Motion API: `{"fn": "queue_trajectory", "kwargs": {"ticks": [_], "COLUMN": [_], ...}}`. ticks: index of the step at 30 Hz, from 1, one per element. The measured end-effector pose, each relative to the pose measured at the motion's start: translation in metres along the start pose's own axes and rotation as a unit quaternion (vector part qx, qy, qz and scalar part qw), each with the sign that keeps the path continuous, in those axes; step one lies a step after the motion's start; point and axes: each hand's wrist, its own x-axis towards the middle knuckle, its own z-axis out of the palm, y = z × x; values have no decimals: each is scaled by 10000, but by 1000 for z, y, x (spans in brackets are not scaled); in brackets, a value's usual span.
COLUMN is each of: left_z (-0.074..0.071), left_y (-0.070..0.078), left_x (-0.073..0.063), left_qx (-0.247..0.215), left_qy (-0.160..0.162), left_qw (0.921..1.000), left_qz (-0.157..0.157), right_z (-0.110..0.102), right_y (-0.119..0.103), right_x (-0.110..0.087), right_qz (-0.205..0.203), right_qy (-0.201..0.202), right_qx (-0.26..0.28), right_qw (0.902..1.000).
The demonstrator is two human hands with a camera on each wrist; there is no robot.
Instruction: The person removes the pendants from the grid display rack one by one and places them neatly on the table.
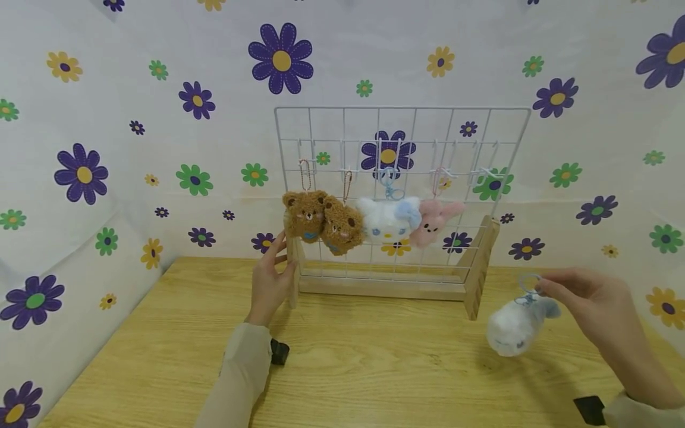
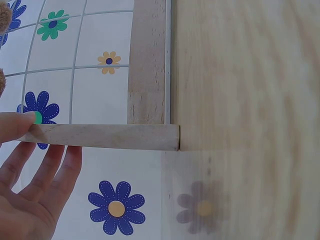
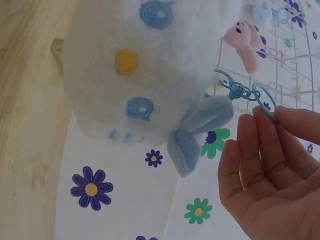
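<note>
My right hand (image 1: 596, 306) pinches the blue ring (image 3: 264, 101) of a white plush keychain (image 1: 515, 327) with a blue bow (image 3: 202, 130), which dangles above the table to the right of the rack. In the right wrist view its blue eyes and yellow nose face the camera. My left hand (image 1: 272, 282) grips the left wooden upright (image 2: 105, 136) of the white wire rack (image 1: 401, 109), thumb on one side and fingers on the other. On the rack hang two brown bear plushes (image 1: 306, 217), a second white plush with a blue bow (image 1: 387, 223) and a pink plush (image 1: 433, 223).
Several white hooks (image 1: 484, 173) project from the rack's right half. The rack stands at the back of the wooden table (image 1: 374, 362), its right wooden upright (image 1: 481, 267) beside the held plush. A flower-patterned cloth (image 1: 134, 208) hangs behind.
</note>
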Motion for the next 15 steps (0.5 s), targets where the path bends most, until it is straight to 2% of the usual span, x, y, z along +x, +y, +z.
{"fn": "queue_trajectory", "kwargs": {"ticks": [5, 10, 15], "left_z": [0, 1, 1], "left_y": [0, 1, 0], "left_x": [0, 0, 0], "left_qx": [-32, -57, 66], "left_qy": [-3, -17, 36], "left_qw": [10000, 10000, 10000], "left_qz": [-48, -51, 27], "right_z": [-1, -2, -3], "right_y": [4, 10, 15], "right_x": [-3, -6, -6], "right_qz": [-272, -314, -395], "right_qy": [131, 141, 74], "right_qx": [-97, -27, -250], "right_qw": [9995, 9994, 9989]}}
